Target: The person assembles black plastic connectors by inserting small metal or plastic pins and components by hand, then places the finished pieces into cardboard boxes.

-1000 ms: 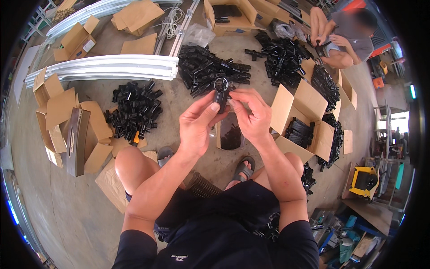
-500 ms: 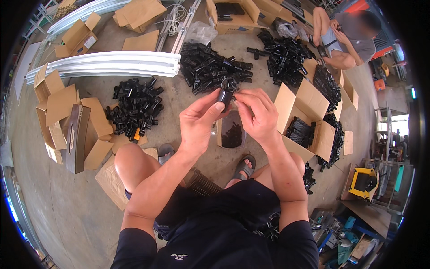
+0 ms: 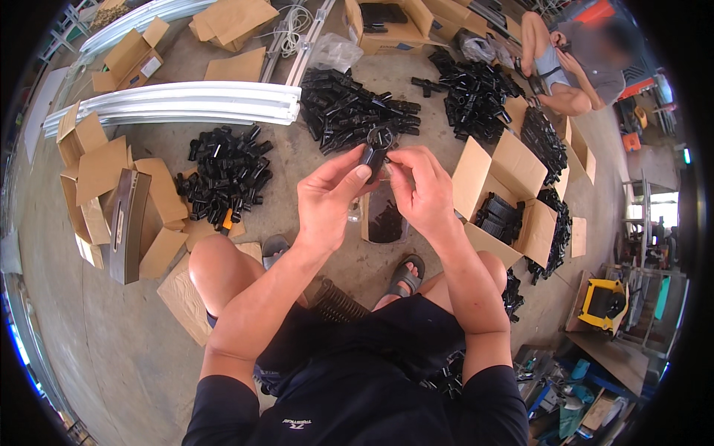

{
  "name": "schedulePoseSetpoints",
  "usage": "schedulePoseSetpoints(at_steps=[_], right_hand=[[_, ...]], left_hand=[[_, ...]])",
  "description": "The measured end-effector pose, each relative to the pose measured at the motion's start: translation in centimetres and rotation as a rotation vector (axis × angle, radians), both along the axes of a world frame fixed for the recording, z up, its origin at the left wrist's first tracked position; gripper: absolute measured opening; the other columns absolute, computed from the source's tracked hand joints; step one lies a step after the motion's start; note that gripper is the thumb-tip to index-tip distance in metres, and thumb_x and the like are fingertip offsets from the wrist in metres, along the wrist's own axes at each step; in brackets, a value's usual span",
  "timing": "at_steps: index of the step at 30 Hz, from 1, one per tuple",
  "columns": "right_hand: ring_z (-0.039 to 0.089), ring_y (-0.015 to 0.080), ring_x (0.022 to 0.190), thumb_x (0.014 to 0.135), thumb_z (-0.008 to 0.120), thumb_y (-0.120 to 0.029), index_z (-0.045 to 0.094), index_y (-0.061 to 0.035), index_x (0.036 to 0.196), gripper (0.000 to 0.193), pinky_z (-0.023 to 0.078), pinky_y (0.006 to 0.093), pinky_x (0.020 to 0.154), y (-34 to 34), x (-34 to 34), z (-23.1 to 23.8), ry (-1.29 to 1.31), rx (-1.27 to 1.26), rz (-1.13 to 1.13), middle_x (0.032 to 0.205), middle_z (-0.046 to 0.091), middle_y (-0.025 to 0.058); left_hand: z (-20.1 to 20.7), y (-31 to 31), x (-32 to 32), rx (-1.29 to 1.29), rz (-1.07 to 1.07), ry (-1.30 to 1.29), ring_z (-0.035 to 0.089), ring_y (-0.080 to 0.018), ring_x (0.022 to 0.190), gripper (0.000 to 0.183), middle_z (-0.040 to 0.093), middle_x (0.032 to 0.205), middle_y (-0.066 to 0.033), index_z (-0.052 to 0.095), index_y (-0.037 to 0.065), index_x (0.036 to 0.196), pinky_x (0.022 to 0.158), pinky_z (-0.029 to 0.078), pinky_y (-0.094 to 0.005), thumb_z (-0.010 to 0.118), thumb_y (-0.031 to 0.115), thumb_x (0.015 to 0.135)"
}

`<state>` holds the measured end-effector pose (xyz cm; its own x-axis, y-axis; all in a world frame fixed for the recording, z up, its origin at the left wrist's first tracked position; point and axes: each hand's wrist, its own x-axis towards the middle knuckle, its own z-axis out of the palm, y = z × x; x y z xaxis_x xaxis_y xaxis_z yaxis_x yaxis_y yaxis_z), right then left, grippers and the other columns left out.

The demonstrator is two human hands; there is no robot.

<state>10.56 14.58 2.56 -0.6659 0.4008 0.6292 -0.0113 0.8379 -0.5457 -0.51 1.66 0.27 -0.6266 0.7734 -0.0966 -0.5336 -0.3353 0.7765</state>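
My left hand (image 3: 327,201) is closed round a black pipe fitting (image 3: 377,153), a short tube with an open ring at its far end. Close against the fitting's right side, my right hand (image 3: 427,186) is pinched together; whatever lies between its fingertips is too small to make out. Below the hands, on the floor between my feet, stands a clear-sided container (image 3: 365,227) with small dark pieces in it, partly covered by my hands. Just beyond the fitting lies a pile of black fittings (image 3: 346,111).
More black fittings are heaped at left (image 3: 227,175) and far right (image 3: 476,97). An open cardboard box (image 3: 472,175) with black parts stands at right. White metal profiles (image 3: 178,104) lie at far left. A co-worker (image 3: 587,63) sits at the far right.
Both hands stay at the fitting, with only a slight shift of the right hand to the left. The co-worker's hands have moved a little.
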Motion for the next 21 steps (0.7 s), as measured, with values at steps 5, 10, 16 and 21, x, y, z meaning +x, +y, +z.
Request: schedulePoseSetpoints(at_steps=[5,10,16,21], right_hand=[[0.069,0.0309,0.078,0.087,0.073,0.001,0.065,-0.0015,0.104,0.019,0.057,0.0365,0.063,-0.1,0.0,0.5,0.013,0.006,0.018,0.093,0.069,0.0145],[0.071,0.0249,0.078,0.090,0.071,0.002,0.066,0.0001,0.104,0.015,0.057,0.0313,0.066,0.2,0.3,0.2,-0.026,-0.001,-0.002,0.097,0.070,0.0142],[0.072,0.0189,0.083,0.092,0.069,0.004,0.068,0.0007,0.108,0.017,0.059,0.0287,0.070,-0.7,0.0,0.5,0.022,-0.283,-0.002,0.099,0.071,0.0120],[0.073,0.0203,0.083,0.089,0.072,0.004,0.070,-0.0004,0.106,0.018,0.058,0.0287,0.066,-0.4,0.1,-0.2,0.054,-0.212,-0.019,0.102,0.073,0.0127]], left_hand=[[0.1,0.0,0.0,-0.003,-0.009,-0.035,0.072,-0.0245,0.104,0.031,0.072,0.120,-0.0137,0.066,-0.002,0.130,0.096,0.062,-0.0431,0.064,-0.001,0.098],[0.3,-0.1,0.5,-0.010,-0.001,-0.042,0.072,-0.0241,0.104,0.031,0.072,0.119,-0.0133,0.066,-0.002,0.129,0.095,0.062,-0.0427,0.064,-0.001,0.098],[0.1,-0.1,0.1,0.010,-0.003,-0.131,0.073,-0.0251,0.104,0.029,0.072,0.118,-0.0138,0.067,-0.001,0.128,0.095,0.062,-0.0422,0.063,0.001,0.099],[0.3,-0.1,0.3,0.027,-0.003,-0.150,0.073,-0.0255,0.104,0.029,0.072,0.118,-0.0140,0.067,0.000,0.129,0.095,0.062,-0.0422,0.063,0.001,0.100]])
